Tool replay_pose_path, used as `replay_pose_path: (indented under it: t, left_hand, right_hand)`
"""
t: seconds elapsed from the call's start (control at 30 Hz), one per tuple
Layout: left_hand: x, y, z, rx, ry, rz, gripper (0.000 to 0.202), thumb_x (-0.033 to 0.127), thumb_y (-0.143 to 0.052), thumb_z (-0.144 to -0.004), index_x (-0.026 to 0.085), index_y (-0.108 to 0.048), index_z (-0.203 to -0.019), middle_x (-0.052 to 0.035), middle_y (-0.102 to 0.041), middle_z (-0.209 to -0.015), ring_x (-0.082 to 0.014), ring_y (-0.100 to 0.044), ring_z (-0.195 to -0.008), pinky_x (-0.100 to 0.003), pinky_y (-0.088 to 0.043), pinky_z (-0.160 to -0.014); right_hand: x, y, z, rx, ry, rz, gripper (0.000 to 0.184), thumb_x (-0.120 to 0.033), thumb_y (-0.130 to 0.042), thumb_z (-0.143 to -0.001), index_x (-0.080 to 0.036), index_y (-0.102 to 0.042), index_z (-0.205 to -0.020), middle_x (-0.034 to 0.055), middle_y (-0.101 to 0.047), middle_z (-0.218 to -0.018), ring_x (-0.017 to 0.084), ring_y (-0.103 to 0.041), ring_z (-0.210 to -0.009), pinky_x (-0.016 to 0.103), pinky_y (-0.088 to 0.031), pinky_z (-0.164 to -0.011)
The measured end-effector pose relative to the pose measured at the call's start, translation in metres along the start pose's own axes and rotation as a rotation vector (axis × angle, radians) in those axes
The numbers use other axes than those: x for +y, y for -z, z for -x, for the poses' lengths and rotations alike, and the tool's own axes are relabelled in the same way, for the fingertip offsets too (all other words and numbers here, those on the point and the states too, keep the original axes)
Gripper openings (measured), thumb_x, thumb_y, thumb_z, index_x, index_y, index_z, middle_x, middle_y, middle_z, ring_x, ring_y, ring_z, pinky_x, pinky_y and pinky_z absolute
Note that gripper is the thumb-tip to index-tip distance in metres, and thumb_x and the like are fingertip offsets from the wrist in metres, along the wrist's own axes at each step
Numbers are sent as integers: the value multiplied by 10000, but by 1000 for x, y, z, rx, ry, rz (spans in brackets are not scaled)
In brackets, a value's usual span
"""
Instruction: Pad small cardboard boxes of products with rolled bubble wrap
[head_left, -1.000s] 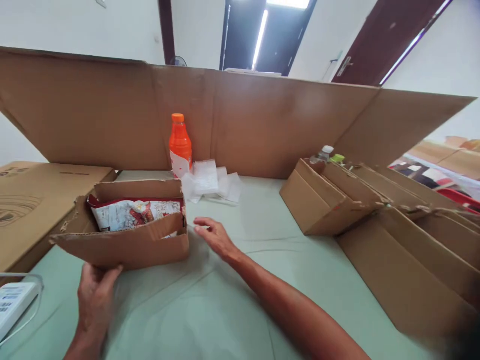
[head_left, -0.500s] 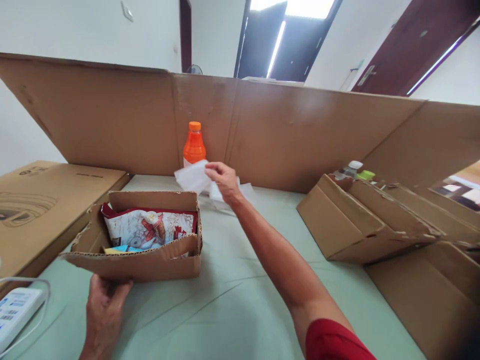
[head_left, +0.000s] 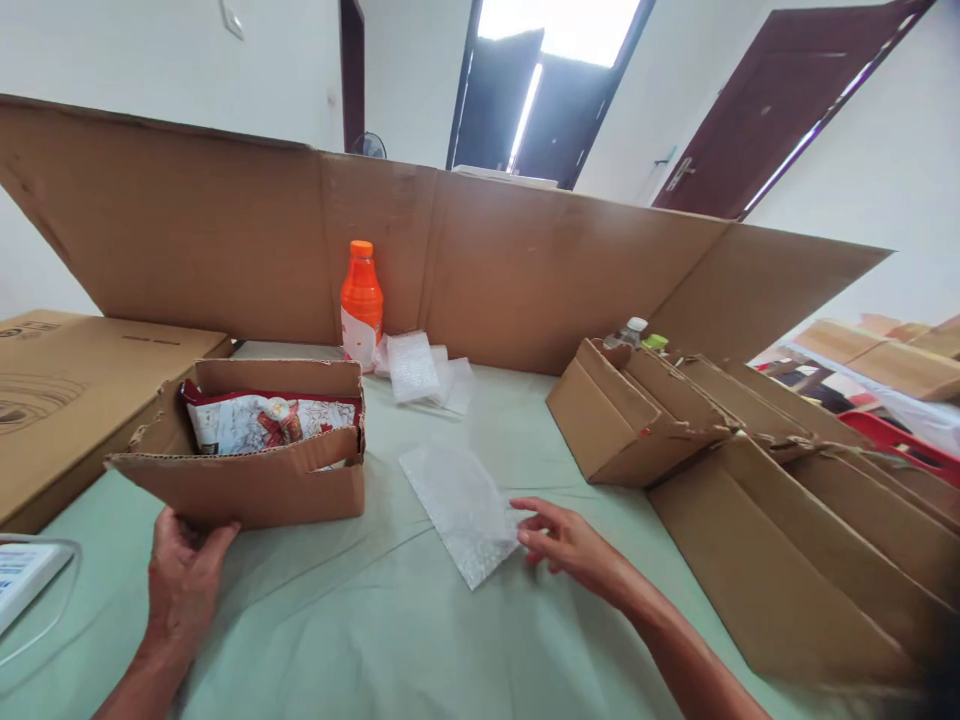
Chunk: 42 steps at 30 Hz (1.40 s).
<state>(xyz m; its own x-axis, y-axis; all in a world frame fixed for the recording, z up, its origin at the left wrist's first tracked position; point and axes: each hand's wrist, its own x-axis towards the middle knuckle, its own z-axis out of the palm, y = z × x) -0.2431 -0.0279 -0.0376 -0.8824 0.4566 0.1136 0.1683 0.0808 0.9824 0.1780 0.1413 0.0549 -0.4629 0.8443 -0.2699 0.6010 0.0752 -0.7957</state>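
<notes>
Touching one box: left hand; near one bubble-wrap sheet: right hand.

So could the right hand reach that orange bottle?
Probably yes: the right hand looks free, and only the flat bubble-wrap sheet and low wrap pile lie toward the orange bottle.

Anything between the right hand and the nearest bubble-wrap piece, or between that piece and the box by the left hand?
Nothing visible blocks the right hand from the bubble-wrap piece. Toward the box by the left hand, only its right wall intervenes.
</notes>
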Motion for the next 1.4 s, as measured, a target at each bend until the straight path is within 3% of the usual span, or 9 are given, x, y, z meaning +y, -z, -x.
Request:
replay_pose_path:
  t: [0.1, 0.23, 0.4, 0.57, 0.77, 0.97, 1.17, 1.27, 1.4]
  left_hand:
    - [6, 1, 5, 8, 23, 90, 714, 400, -772, -598, 217, -523, -1242, -67, -625, -1143, -324, -578, -1161, -541, -379, -1109]
    - [12, 0, 12, 3, -7, 137, 811, 386, -774, -597, 179, -477, -1322, -145, -578, -1333, -362, -494, -1328, -540, -327, -1164]
    - [10, 2, 17, 19, 14, 105, 884, 422, -770, -626, 176, -417, -1398, -192, -455, -1496, -357, -409, -1419, -532, -280, -1198]
    - [14, 2, 9, 16, 52, 74, 875, 454, -761, -634, 183, -417, -1392, -179, -522, -1418, -345, -522, -1310, -546, -360, -1145]
    - [25, -19, -28, -38, 0, 59, 721, 418, -751, -632, 193, -497, -1269, -118, -623, -1248, -297, -607, -1175, -488, -451, -1067]
    - [24, -27, -36, -41, 105, 66, 961, 431, -743, -617, 137, -354, -1445, -225, -510, -1431, -389, -486, -1350, -557, -350, -1149]
    - [4, 20, 15, -12, 93, -47, 940, 461, -738, -623, 210, -383, -1457, -204, -527, -1442, -409, -508, -1332, -613, -361, -1134]
    - [1, 24, 45, -83, 59, -238, 824, 536, -679, -656, 261, -466, -1404, -157, -575, -1416, -427, -540, -1290, -617, -501, -963]
    - [14, -3, 85, -270, -52, -370, 672, 540, -624, -739, 252, -546, -1341, -132, -588, -1397, -403, -570, -1253, -378, -562, -582]
  right_hand:
    - [-10, 6, 13, 201, 117, 371, 362, -422, -539, -865, -236, -745, -1098, 63, -768, -899, 207, -676, -665, 337, -499, -645]
    - [-46, -8, 6, 313, 331, 438, 350, -429, -498, -907, -222, -753, -1027, 72, -778, -915, 224, -682, -698, 356, -504, -671]
    - [-84, -62, -27, 118, 586, 315, 299, -337, -519, -924, -217, -694, -1134, 69, -748, -1019, 201, -686, -785, 335, -526, -727]
    - [-100, -124, -72, -117, 550, 161, 634, -252, -620, -835, -148, -451, -1437, 158, -656, -1264, 256, -670, -1008, 383, -534, -830]
    - [-120, -155, -109, -48, 524, 12, 691, -185, -641, -809, -171, -410, -1460, 162, -594, -1357, 274, -620, -1113, 400, -506, -918]
    - [-105, -134, -100, 6, 554, 24, 557, -225, -653, -834, -214, -529, -1377, 121, -600, -1382, 269, -603, -1206, 443, -486, -1020]
    - [-24, -44, -6, 200, 591, 329, 406, -189, -521, -917, -285, -610, -1300, 83, -637, -1356, 248, -574, -1275, 478, -457, -1079]
    - [11, -19, 21, 128, 530, 571, 671, -92, -525, -789, -297, -511, -1427, 86, -557, -1459, 282, -516, -1342, 526, -440, -1085]
    - [24, -41, 14, 25, 546, 726, 668, -51, -528, -717, -223, -574, -1361, 125, -569, -1442, 318, -507, -1334, 527, -438, -1056]
